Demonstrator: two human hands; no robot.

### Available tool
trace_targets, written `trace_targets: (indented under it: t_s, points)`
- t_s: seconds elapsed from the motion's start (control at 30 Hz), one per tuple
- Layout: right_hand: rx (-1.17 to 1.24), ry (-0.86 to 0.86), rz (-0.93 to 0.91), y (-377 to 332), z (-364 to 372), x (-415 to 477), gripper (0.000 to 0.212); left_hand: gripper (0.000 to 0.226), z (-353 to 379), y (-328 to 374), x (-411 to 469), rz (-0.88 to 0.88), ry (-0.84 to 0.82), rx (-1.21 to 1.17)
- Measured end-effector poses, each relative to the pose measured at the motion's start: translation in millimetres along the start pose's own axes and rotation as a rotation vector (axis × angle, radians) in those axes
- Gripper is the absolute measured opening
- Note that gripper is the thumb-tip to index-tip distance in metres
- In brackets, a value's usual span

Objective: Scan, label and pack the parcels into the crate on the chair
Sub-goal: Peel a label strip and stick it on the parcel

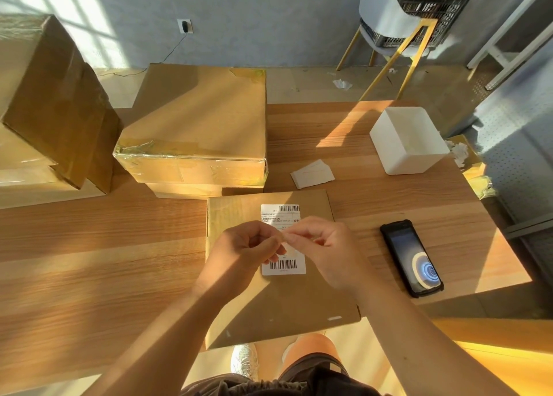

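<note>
A flat brown parcel (278,300) lies at the table's near edge with a white barcode label (282,213) on its top. My left hand (245,247) and my right hand (324,246) hover just above that label, fingertips pinched together on a small thin strip between them; I cannot tell what the strip is. A black handheld scanner (411,258) with a lit screen rests to the right of the parcel. The black crate (431,7) sits on a chair (398,45) with yellow legs at the far right.
Large taped cardboard boxes (197,126) stand at the back left, one tilted box (57,102) leaning beside them. A white bin (407,140) and a stack of white label sheets (312,174) lie behind the parcel. A white shelf frame (508,36) stands at the right.
</note>
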State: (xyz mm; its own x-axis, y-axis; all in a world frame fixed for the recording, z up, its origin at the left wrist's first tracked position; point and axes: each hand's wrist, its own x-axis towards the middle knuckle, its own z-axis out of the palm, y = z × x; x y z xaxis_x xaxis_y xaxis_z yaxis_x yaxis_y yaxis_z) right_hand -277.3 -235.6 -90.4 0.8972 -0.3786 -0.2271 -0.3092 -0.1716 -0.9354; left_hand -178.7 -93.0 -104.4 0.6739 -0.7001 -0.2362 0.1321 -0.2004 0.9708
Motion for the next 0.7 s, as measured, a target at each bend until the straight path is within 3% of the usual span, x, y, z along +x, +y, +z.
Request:
trace_targets:
  t_s: [0.3,0.63,0.7]
  points:
    - [0.18,0.26,0.226,18,-22,-1,0.022,0.022,5,-5,2,-0.074,0.102,0.037]
    - [0.214,0.927,0.402,61,-107,-10,0.016,0.011,33,-11,32,-0.18,0.245,0.168]
    - [0.194,0.983,0.395,66,-127,-16,0.012,0.011,44,-8,42,-0.193,0.265,0.222]
